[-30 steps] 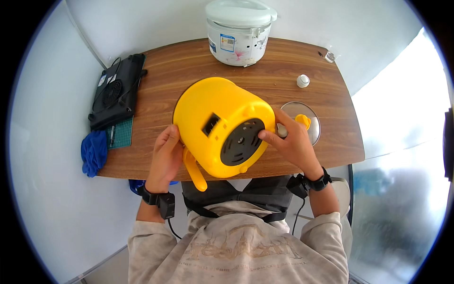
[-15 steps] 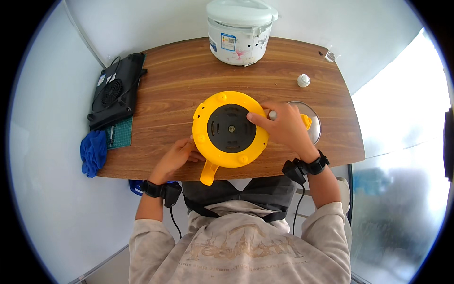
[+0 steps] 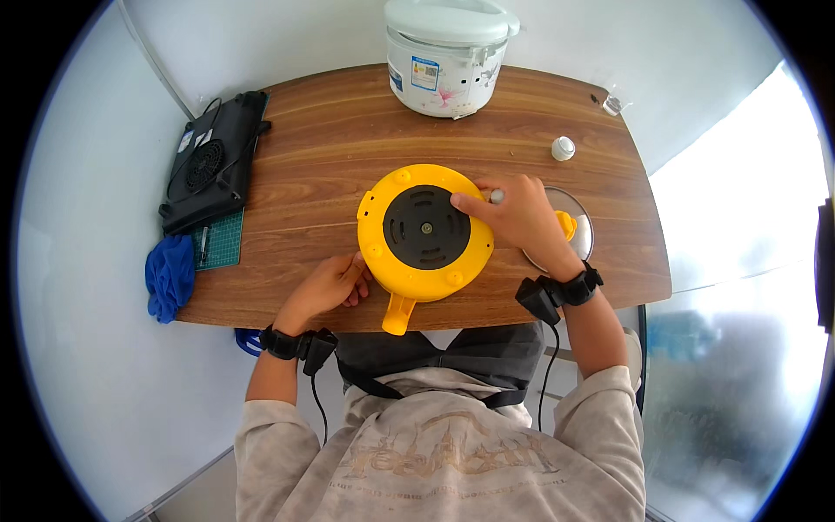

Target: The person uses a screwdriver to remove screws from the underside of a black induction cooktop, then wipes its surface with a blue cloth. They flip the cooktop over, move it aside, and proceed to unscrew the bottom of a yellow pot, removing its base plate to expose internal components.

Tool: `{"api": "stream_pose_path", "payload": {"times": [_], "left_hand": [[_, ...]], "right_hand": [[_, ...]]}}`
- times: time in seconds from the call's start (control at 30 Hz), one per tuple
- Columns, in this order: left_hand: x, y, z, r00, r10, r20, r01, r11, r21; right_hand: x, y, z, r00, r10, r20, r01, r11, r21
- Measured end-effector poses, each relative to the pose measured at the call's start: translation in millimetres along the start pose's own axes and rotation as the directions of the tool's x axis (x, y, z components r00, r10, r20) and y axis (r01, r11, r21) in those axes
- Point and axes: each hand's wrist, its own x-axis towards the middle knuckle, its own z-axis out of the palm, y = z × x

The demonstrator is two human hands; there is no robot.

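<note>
A yellow electric pot (image 3: pixel 474 261) lies upside down near the table's front edge, its slotted black base plate (image 3: pixel 426 228) facing up and its handle (image 3: pixel 398 315) pointing towards me. My right hand (image 3: pixel 519 217) grips the pot's right side, thumb lying over the rim onto the base plate. A small grey, rounded end (image 3: pixel 497 197) shows beside its fingers; I cannot make out what it belongs to. My left hand (image 3: pixel 335 283) has curled fingers against the pot's lower left side, fingertips partly hidden. Partly behind my right hand lies a glass lid (image 3: pixel 588 235) with a yellow knob (image 3: pixel 567 226).
A white rice cooker (image 3: pixel 448 74) stands at the back of the wooden table (image 3: pixel 322 157). Leftward are a black device with a round fan grille (image 3: pixel 206 163), a green cutting mat (image 3: pixel 224 239) and a blue cloth (image 3: pixel 170 277). A small white jar (image 3: pixel 563 149) sits at right.
The pot has turned slightly counterclockwise, its handle shifting right. My left fingers have curled in more, and my right hand has moved a little with the rim.
</note>
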Motion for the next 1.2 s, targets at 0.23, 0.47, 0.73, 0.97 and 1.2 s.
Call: {"api": "stream_pose_path", "payload": {"times": [0.23, 0.47, 0.73, 0.97, 1.2], "left_hand": [[1.5, 0.6, 2.1, 1.0, 0.013, -0.019, -0.012, 0.999, 0.041], [-0.2, -1.5, 1.2, 0.999, 0.048, -0.013, -0.048, 0.999, 0.018], [-2.7, 8.5, -7.8, 0.998, 0.052, 0.032, -0.051, 0.998, -0.021], [-18.1, 33.8, -35.6, 0.916, 0.318, -0.244, -0.293, 0.947, 0.136], [-47.5, 110.5, -47.3, 0.816, 0.553, -0.169, -0.478, 0.809, 0.341]], "right_hand": [[11.2, 2.9, 0.0, 1.0, 0.019, 0.024, -0.019, 1.0, -0.019], [14.2, 5.9, 6.8, 0.998, -0.061, 0.025, 0.062, 0.998, -0.03], [17.2, 2.5, 5.5, 0.995, 0.009, 0.099, -0.001, 0.997, -0.083], [-4.3, -25.1, -23.1, 0.991, -0.137, 0.003, 0.133, 0.957, -0.259], [-40.4, -60.2, -71.6, 0.974, -0.197, -0.107, 0.215, 0.959, 0.185]]}}
